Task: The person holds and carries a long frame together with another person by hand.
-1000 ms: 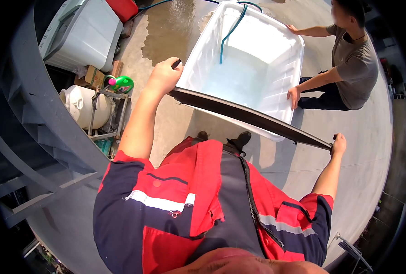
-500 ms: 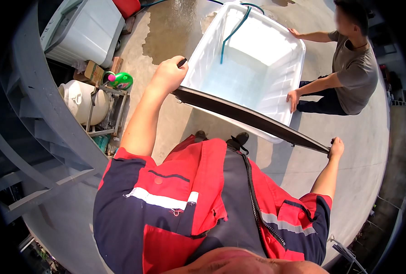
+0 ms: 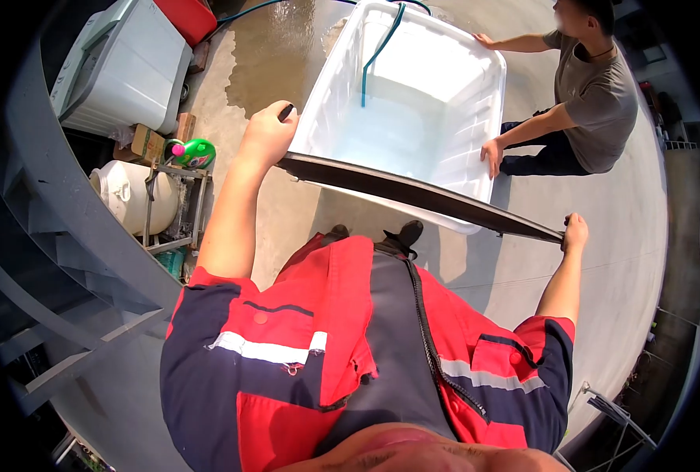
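A long, dark, flat panel (image 3: 421,193) spans the view in front of me, seen nearly edge-on. Its left end is gripped by my left hand (image 3: 265,135), closed with a short black piece poking out past the fingers. At the opposite end, my right hand (image 3: 576,233) is closed around the panel's corner. Just beyond the panel stands a large white plastic tub (image 3: 487,110), and the panel covers part of its near side from view. Shallow water (image 3: 389,134) lies in the tub, and a teal hose (image 3: 377,55) hangs over its far wall.
A co-worker (image 3: 598,102) holds the tub's right side with both hands. On the left are a white washing machine (image 3: 133,67), a green detergent bottle (image 3: 195,153), a white drum (image 3: 121,193) in a metal frame and a grey steel structure (image 3: 74,181). Wet concrete (image 3: 275,59) lies behind.
The view has shifted slightly, so the tub and co-worker appear further left and higher. The panel's right end has risen with my right hand. Both hands keep their hold.
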The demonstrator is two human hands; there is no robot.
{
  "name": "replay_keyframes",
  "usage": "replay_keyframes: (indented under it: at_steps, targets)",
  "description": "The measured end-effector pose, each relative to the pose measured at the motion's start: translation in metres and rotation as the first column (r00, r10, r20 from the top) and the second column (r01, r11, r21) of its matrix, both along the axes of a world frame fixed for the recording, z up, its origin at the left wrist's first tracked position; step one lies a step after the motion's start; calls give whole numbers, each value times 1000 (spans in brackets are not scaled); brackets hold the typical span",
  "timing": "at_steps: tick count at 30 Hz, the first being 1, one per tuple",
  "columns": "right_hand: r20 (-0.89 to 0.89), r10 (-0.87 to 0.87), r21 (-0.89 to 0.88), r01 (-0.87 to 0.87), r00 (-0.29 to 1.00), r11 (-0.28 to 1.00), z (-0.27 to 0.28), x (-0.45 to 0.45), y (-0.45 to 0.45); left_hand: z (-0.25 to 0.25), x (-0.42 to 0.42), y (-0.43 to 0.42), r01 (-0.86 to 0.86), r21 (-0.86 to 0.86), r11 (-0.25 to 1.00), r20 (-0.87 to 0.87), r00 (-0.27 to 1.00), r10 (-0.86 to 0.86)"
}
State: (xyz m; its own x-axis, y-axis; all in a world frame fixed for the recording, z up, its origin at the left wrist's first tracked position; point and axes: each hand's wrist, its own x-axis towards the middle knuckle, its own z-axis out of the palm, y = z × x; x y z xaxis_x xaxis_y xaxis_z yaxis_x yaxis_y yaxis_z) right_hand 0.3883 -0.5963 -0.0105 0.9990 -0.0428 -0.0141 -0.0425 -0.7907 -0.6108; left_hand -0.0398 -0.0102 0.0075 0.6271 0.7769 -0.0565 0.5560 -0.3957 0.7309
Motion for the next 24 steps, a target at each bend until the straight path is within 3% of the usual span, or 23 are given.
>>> replay_keyframes:
  at_steps: [7, 10, 24]
  targets:
    - [90, 104, -12, -103, 991, 995, -17, 14, -16, 2, -2, -3, -6, 10, 1000, 26, 1000, 6]
    - [52, 62, 40, -64, 997, 997, -17, 12, -16, 4, -3, -4, -2, 6, 1000, 32, 999, 2]
    - [81, 95, -38, -92, 992, 995, -14, 9, -16, -5, -4, -5, -29, 39, 999, 106, 994, 25]
